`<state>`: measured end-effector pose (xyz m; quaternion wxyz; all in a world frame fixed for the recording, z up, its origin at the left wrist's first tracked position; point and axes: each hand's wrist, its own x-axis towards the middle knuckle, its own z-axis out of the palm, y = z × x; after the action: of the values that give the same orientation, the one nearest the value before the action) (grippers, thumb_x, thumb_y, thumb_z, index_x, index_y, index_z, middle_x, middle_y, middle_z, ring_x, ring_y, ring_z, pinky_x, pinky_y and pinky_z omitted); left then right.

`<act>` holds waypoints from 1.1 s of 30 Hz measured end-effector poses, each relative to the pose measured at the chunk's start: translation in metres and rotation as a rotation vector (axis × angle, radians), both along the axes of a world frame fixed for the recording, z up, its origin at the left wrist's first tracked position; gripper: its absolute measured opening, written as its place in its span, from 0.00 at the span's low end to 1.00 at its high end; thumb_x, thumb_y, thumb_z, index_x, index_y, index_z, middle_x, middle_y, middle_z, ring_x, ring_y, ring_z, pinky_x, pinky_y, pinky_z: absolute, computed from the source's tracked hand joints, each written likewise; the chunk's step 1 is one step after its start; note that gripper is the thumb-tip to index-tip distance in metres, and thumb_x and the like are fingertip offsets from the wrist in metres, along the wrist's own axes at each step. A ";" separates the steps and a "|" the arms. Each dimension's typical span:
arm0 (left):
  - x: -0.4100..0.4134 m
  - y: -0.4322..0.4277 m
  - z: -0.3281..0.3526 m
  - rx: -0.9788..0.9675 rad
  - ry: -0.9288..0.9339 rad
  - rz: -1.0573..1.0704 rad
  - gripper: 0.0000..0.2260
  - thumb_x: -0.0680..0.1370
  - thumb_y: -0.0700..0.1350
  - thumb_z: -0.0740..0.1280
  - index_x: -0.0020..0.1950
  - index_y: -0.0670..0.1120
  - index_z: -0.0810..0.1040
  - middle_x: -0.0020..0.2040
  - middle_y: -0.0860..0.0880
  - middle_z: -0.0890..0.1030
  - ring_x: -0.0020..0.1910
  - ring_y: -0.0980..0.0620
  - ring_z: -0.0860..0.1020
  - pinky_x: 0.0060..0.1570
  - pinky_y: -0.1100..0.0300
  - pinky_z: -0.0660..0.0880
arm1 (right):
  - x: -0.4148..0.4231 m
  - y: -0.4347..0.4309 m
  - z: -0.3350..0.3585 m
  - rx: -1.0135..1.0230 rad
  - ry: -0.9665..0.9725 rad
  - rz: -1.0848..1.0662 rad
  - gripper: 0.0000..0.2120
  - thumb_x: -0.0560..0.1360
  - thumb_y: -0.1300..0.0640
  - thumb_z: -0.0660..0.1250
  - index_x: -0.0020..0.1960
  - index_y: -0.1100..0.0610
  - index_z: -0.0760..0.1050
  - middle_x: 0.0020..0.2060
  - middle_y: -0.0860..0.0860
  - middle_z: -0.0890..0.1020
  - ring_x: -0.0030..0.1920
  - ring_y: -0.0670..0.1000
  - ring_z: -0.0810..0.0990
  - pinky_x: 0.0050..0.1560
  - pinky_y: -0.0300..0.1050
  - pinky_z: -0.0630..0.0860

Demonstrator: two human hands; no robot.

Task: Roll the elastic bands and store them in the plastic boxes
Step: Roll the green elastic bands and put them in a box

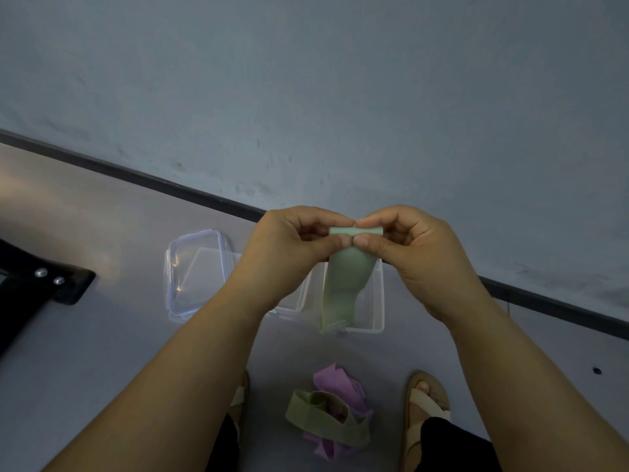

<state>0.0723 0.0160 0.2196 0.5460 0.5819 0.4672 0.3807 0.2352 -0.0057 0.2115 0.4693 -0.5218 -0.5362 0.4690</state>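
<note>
– Grey floor [102,335] under a blue-grey wall [340,97]. Where is the work?

– At the pale green band [343,284], held up in the air. Its top end is turned over into a small tight roll, and the rest hangs loose and flat below.

– And the hands?

– Both pinch that rolled end, thumb against fingertips: the left hand [289,253] on the band's left part, the right hand [418,260] on its right, their fingertips nearly meeting over the roll.

– So which step?

– I judge the rolling has only begun, with most of the length still unrolled. Next, the fingers must keep turning the roll down the hanging strip, evenly at both edges so it doesn't cone or spring open. Then it goes down into a box.

– Which box?

– An open clear box [379,311] sits on the floor right behind the band's hanging end. Left of the band lies a clear clip lid [195,274], and between them is another box that the left wrist mostly hides.

– More to roll?

– Nearer the person than the band, a pile of purple and olive bands [328,413] lies between sandalled feet [425,403]. Far left of the band is a black bolted part [30,294].

– Any labels?

– No writing or brand that I can read.
</note>
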 end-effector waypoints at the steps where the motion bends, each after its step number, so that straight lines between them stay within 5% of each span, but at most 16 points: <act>1: 0.000 0.000 0.000 0.005 -0.006 0.003 0.08 0.71 0.35 0.72 0.43 0.49 0.82 0.42 0.46 0.84 0.43 0.49 0.82 0.44 0.60 0.81 | 0.000 0.000 0.000 -0.026 0.025 0.000 0.05 0.66 0.58 0.71 0.41 0.50 0.79 0.37 0.44 0.84 0.43 0.46 0.82 0.47 0.41 0.80; 5: 0.002 0.000 0.000 0.022 0.016 0.006 0.10 0.71 0.34 0.71 0.43 0.50 0.82 0.43 0.50 0.84 0.45 0.49 0.82 0.47 0.60 0.80 | 0.001 0.001 0.001 -0.169 0.096 0.001 0.13 0.63 0.46 0.67 0.43 0.52 0.79 0.40 0.49 0.84 0.45 0.50 0.83 0.52 0.49 0.80; 10: 0.001 0.001 0.000 0.031 0.015 0.005 0.10 0.71 0.34 0.71 0.43 0.50 0.82 0.42 0.51 0.83 0.44 0.51 0.82 0.47 0.62 0.80 | 0.000 0.001 -0.001 -0.184 0.046 0.004 0.16 0.64 0.44 0.65 0.45 0.54 0.79 0.39 0.49 0.84 0.43 0.50 0.83 0.49 0.47 0.81; 18: 0.002 0.002 -0.002 0.035 0.019 0.007 0.13 0.70 0.33 0.72 0.40 0.53 0.82 0.38 0.56 0.84 0.43 0.53 0.82 0.47 0.62 0.80 | 0.003 0.005 -0.005 -0.147 0.035 -0.018 0.03 0.71 0.56 0.68 0.44 0.54 0.80 0.37 0.50 0.84 0.39 0.47 0.83 0.44 0.40 0.80; 26: 0.001 0.003 -0.002 -0.121 -0.029 0.003 0.11 0.69 0.40 0.73 0.51 0.47 0.81 0.46 0.39 0.82 0.46 0.45 0.83 0.47 0.54 0.81 | 0.004 0.003 -0.005 -0.085 0.066 -0.040 0.07 0.64 0.54 0.70 0.43 0.49 0.80 0.37 0.48 0.84 0.41 0.46 0.83 0.47 0.40 0.80; 33: 0.000 0.003 -0.001 -0.042 0.011 0.023 0.05 0.70 0.37 0.72 0.44 0.45 0.82 0.36 0.51 0.82 0.37 0.56 0.82 0.42 0.62 0.80 | 0.002 0.001 -0.004 -0.036 -0.013 -0.021 0.09 0.70 0.62 0.71 0.42 0.47 0.79 0.36 0.44 0.83 0.42 0.46 0.82 0.48 0.41 0.80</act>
<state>0.0724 0.0191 0.2183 0.5509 0.5672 0.4848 0.3737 0.2375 -0.0044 0.2070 0.4613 -0.5385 -0.5254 0.4703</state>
